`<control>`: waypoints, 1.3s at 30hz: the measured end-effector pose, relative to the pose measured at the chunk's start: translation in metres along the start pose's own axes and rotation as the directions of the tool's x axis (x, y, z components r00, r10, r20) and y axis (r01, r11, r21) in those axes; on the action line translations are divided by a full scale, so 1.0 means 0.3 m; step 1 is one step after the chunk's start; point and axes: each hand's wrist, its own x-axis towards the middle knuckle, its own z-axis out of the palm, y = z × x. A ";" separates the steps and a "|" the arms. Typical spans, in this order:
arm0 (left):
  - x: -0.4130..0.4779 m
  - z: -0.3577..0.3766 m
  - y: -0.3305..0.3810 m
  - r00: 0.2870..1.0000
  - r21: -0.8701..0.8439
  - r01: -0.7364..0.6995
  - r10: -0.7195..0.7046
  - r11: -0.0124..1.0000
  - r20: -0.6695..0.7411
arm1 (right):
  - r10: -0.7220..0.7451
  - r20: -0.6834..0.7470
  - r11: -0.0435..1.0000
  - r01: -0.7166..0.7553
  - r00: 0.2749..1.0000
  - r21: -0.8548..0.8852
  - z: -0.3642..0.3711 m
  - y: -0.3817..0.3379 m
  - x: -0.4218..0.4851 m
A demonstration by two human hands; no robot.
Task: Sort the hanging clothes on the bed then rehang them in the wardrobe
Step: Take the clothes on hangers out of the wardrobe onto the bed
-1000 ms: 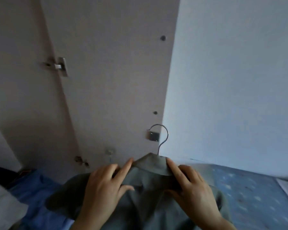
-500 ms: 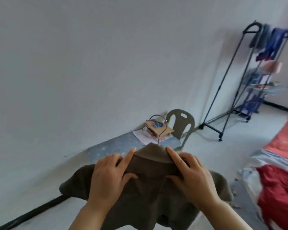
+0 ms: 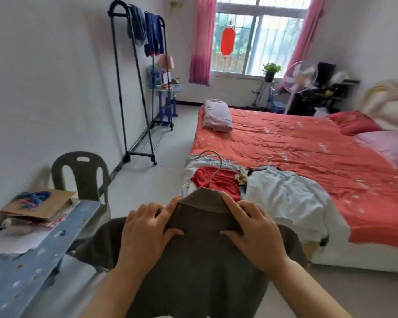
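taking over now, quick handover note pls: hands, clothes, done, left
Left hand and right hand both grip the collar of the brown shirt on its wire hanger, held up short of the bed.
Done: a red garment and a white garment lie piled at the bed's near corner.
Left: lay this shirt down, sort, rehang; wardrobe not in view.

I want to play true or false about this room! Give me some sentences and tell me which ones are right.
1. The left hand and the right hand both hold the brown garment. True.
2. The bed has a blue sheet. False: its sheet is red.
3. A red garment lies on the bed's near corner. True.
4. The grey chair lies on its side. False: it stands upright.
5. A wire hanger hook sticks up from the brown garment's collar. True.
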 end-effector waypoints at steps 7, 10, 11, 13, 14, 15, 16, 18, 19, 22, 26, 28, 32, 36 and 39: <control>0.251 0.308 0.301 0.982 -0.176 -0.181 0.189 0.968 0.024 | 0.192 -0.020 0.978 -0.193 0.981 -0.073 -0.023 0.405 -0.104; 0.358 0.449 0.448 0.978 -0.256 -0.181 0.202 0.950 0.057 | 0.240 0.000 0.969 -0.240 0.971 -0.059 -0.012 0.610 -0.119; 0.398 0.495 0.495 0.976 -0.278 -0.180 0.206 0.944 0.068 | 0.257 0.006 0.965 -0.256 0.966 -0.055 -0.013 0.678 -0.120; 0.473 0.583 0.580 0.970 -0.298 -0.193 0.228 0.935 0.087 | 0.280 0.011 0.958 -0.279 0.960 -0.060 -0.019 0.810 -0.117; 0.509 0.621 0.620 0.967 -0.301 -0.195 0.235 0.933 0.102 | 0.285 0.009 0.957 -0.284 0.958 -0.065 -0.021 0.874 -0.115; 0.545 0.657 0.657 0.964 -0.307 -0.196 0.241 0.931 0.114 | 0.289 0.006 0.955 -0.288 0.957 -0.068 -0.023 0.934 -0.112; 0.579 0.691 0.693 0.964 -0.309 -0.195 0.241 0.931 0.117 | 0.294 0.006 0.954 -0.292 0.956 -0.072 -0.023 0.992 -0.107; 0.648 0.752 0.761 0.966 -0.308 -0.196 0.237 0.931 0.104 | 0.307 0.007 0.949 -0.305 0.952 -0.080 -0.019 1.101 -0.090; 0.682 0.782 0.789 0.967 -0.307 -0.201 0.239 0.930 0.092 | 0.313 0.003 0.947 -0.312 0.950 -0.081 -0.015 1.152 -0.080; 0.791 0.889 0.856 0.964 -0.317 -0.224 0.256 0.922 0.064 | 0.324 -0.021 0.941 -0.324 0.946 -0.093 0.007 1.298 -0.043; 0.945 1.053 0.923 0.961 -0.330 -0.228 0.266 0.916 0.076 | 0.353 -0.010 0.931 -0.352 0.936 -0.101 0.063 1.491 0.021; 1.028 1.144 0.950 0.957 -0.335 -0.236 0.278 0.912 0.084 | 0.367 -0.002 0.924 -0.364 0.930 -0.117 0.103 1.584 0.062; 1.196 1.313 0.982 0.949 -0.384 -0.218 0.286 0.897 0.131 | 0.388 0.028 0.918 -0.384 0.921 -0.096 0.183 1.761 0.172; 1.341 1.448 0.990 0.932 -0.392 -0.207 0.302 0.896 0.199 | 0.421 0.092 0.907 -0.417 0.902 -0.063 0.270 1.900 0.268; 1.436 1.549 0.998 0.927 -0.397 -0.193 0.300 0.897 0.226 | 0.429 0.102 0.903 -0.426 0.897 -0.049 0.327 2.003 0.333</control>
